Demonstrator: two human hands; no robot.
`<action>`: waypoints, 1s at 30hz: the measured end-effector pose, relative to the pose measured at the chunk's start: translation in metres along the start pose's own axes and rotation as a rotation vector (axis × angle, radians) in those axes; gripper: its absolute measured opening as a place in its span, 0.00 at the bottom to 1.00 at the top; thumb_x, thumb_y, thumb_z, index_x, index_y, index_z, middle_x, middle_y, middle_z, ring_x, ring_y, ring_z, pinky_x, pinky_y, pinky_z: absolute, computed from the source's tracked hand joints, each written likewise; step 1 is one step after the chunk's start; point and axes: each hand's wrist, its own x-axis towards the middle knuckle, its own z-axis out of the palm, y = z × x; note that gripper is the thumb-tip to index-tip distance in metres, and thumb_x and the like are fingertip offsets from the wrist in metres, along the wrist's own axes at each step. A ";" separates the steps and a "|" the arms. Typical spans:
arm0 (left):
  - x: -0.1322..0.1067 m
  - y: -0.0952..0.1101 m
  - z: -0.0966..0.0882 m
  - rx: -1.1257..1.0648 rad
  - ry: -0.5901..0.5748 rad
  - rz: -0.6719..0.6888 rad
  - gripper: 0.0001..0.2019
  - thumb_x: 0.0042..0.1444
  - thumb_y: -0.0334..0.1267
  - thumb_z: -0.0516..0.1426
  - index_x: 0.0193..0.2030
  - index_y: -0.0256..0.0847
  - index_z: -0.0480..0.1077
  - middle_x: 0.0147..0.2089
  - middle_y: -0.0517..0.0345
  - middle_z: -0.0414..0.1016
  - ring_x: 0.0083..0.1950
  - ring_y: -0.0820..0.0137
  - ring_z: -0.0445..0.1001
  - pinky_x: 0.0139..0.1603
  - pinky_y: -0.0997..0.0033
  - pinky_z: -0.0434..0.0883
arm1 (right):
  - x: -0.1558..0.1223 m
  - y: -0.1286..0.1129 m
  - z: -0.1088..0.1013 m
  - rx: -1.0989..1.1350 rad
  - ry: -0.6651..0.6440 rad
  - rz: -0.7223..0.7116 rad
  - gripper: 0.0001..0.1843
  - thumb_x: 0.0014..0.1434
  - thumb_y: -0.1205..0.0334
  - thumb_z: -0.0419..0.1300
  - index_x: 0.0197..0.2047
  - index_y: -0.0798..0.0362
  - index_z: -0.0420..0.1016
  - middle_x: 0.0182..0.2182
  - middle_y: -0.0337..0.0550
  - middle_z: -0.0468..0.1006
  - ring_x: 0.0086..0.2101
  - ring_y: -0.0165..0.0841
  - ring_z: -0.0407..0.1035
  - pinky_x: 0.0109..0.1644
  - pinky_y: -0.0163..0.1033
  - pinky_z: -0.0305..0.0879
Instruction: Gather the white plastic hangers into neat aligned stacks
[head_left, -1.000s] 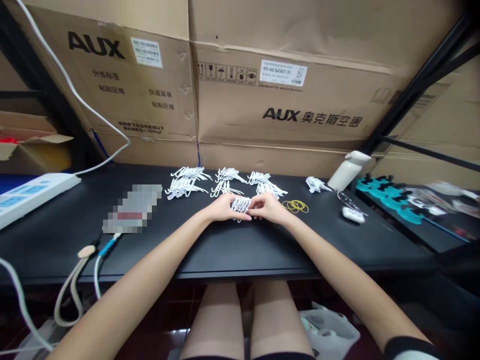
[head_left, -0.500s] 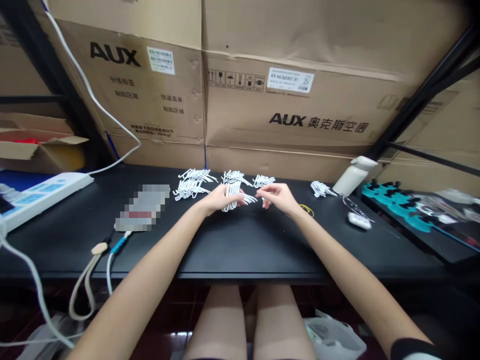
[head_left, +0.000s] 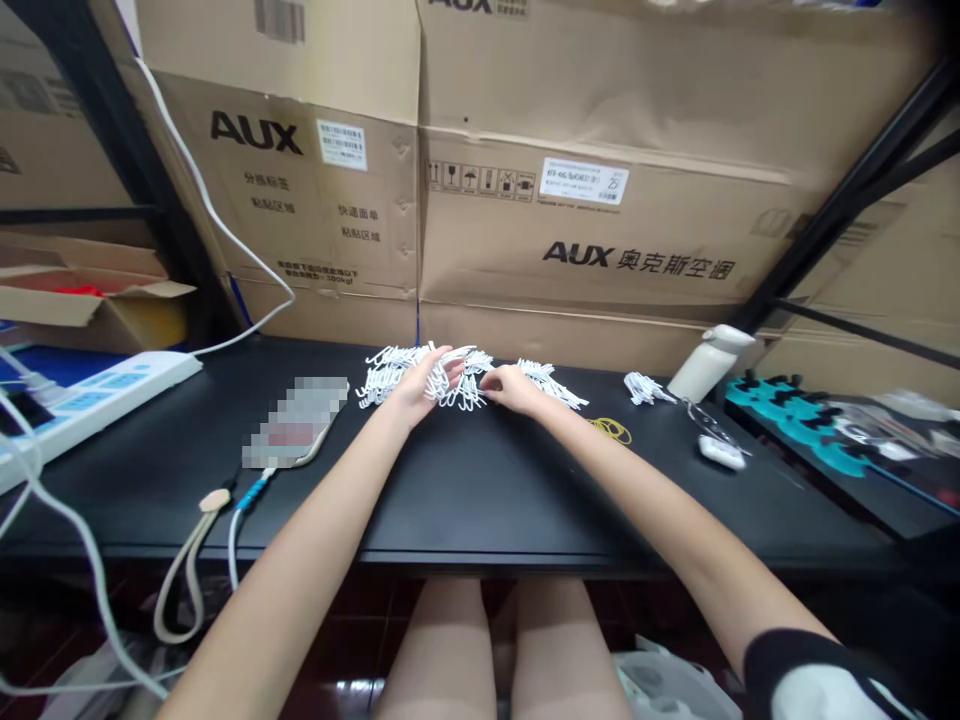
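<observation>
In my left hand (head_left: 416,387), fingers curled, is a bundle of thin white strands (head_left: 441,378) with bent ends. More of these strands lie in heaps along the back of the black table: one heap (head_left: 381,380) is partly behind my left hand, another (head_left: 553,380) is just beyond my right hand. My right hand (head_left: 516,387) is closed in a pinch beside the held bundle, close to its loose ends. What its fingertips grip, if anything, is too small to make out.
A smaller white bundle (head_left: 642,388), yellow bands (head_left: 613,430), glasses (head_left: 705,422), a white case (head_left: 721,452) and a white bottle (head_left: 709,364) are at right. At left lie a blurred phone-like object (head_left: 296,425) with a cable, and a power strip (head_left: 97,400). Cardboard boxes (head_left: 480,240) stand behind.
Both hands have moved a little left, and the left hand with its bundle is now over the heaps at the back. The head view has shifted slightly.
</observation>
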 end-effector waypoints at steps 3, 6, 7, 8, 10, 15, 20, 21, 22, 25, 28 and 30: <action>0.001 0.000 -0.001 -0.030 -0.010 0.001 0.11 0.61 0.42 0.56 0.41 0.35 0.70 0.34 0.52 0.79 0.29 0.73 0.78 0.31 0.77 0.74 | 0.002 0.003 -0.005 -0.002 -0.033 0.029 0.09 0.52 0.75 0.60 0.33 0.57 0.80 0.30 0.43 0.82 0.30 0.31 0.73 0.39 0.32 0.65; 0.002 -0.002 -0.002 -0.035 -0.015 -0.008 0.13 0.61 0.44 0.56 0.40 0.34 0.70 0.33 0.51 0.79 0.28 0.73 0.78 0.29 0.76 0.74 | -0.001 0.007 -0.012 -0.009 -0.055 0.040 0.09 0.50 0.75 0.60 0.30 0.56 0.80 0.27 0.41 0.81 0.29 0.31 0.74 0.37 0.32 0.65; 0.002 -0.002 -0.002 -0.033 -0.015 -0.015 0.12 0.60 0.43 0.57 0.40 0.34 0.70 0.33 0.52 0.79 0.28 0.73 0.78 0.29 0.76 0.74 | -0.002 0.009 -0.014 -0.010 -0.056 0.045 0.08 0.50 0.75 0.60 0.30 0.56 0.80 0.27 0.41 0.82 0.30 0.31 0.74 0.37 0.31 0.64; 0.002 -0.003 -0.001 -0.032 -0.015 -0.021 0.10 0.60 0.41 0.57 0.39 0.34 0.70 0.32 0.52 0.79 0.28 0.73 0.78 0.28 0.76 0.74 | -0.002 0.010 -0.016 -0.009 -0.056 0.051 0.08 0.50 0.74 0.61 0.29 0.55 0.80 0.28 0.41 0.82 0.30 0.31 0.74 0.37 0.31 0.64; 0.000 -0.003 0.000 -0.038 -0.006 -0.030 0.08 0.60 0.38 0.56 0.37 0.35 0.70 0.31 0.53 0.78 0.27 0.73 0.78 0.27 0.77 0.73 | -0.004 0.014 -0.020 -0.006 -0.057 0.067 0.07 0.49 0.73 0.62 0.29 0.55 0.81 0.29 0.41 0.82 0.32 0.32 0.74 0.37 0.31 0.65; -0.004 -0.003 0.003 -0.056 0.037 -0.009 0.07 0.59 0.37 0.57 0.33 0.36 0.68 0.28 0.56 0.77 0.24 0.75 0.75 0.24 0.77 0.72 | -0.010 0.013 -0.035 -0.004 -0.067 0.127 0.06 0.48 0.71 0.64 0.29 0.55 0.82 0.29 0.43 0.82 0.33 0.33 0.75 0.37 0.32 0.66; -0.003 -0.004 0.003 0.005 0.043 -0.032 0.03 0.56 0.32 0.56 0.33 0.35 0.69 0.28 0.55 0.77 0.23 0.74 0.75 0.24 0.78 0.72 | -0.036 0.010 -0.058 -0.052 -0.063 0.150 0.07 0.44 0.76 0.62 0.25 0.57 0.81 0.25 0.43 0.81 0.29 0.33 0.74 0.34 0.33 0.65; -0.002 -0.005 0.003 0.016 0.027 -0.038 0.03 0.56 0.32 0.55 0.34 0.35 0.69 0.28 0.54 0.77 0.24 0.74 0.75 0.24 0.77 0.73 | -0.043 0.012 -0.061 -0.040 -0.034 0.141 0.06 0.45 0.75 0.62 0.25 0.57 0.80 0.24 0.43 0.80 0.28 0.33 0.73 0.34 0.34 0.64; -0.002 -0.006 0.002 0.031 0.010 -0.043 0.04 0.56 0.32 0.53 0.34 0.35 0.69 0.29 0.54 0.78 0.24 0.73 0.76 0.24 0.77 0.73 | -0.050 0.014 -0.063 -0.006 0.013 0.115 0.04 0.46 0.72 0.63 0.25 0.56 0.80 0.23 0.42 0.80 0.27 0.33 0.73 0.33 0.34 0.64; -0.002 -0.012 0.003 0.116 -0.050 -0.055 0.06 0.55 0.31 0.52 0.35 0.34 0.70 0.30 0.52 0.78 0.24 0.72 0.76 0.24 0.75 0.74 | -0.068 0.025 -0.059 0.255 0.236 0.079 0.08 0.49 0.60 0.66 0.31 0.56 0.81 0.27 0.44 0.80 0.26 0.32 0.71 0.30 0.35 0.64; -0.003 -0.019 0.005 0.264 -0.116 -0.058 0.05 0.53 0.33 0.55 0.36 0.35 0.70 0.31 0.51 0.79 0.25 0.71 0.77 0.25 0.74 0.74 | -0.081 0.035 -0.046 0.565 0.300 0.140 0.18 0.46 0.50 0.68 0.33 0.58 0.80 0.25 0.45 0.79 0.21 0.29 0.66 0.23 0.35 0.61; -0.004 -0.025 0.007 0.398 -0.132 -0.045 0.06 0.52 0.34 0.58 0.36 0.35 0.70 0.30 0.51 0.79 0.25 0.69 0.77 0.25 0.74 0.74 | -0.086 0.037 -0.037 0.664 0.236 0.167 0.20 0.44 0.48 0.69 0.32 0.58 0.80 0.23 0.45 0.78 0.19 0.28 0.64 0.21 0.35 0.61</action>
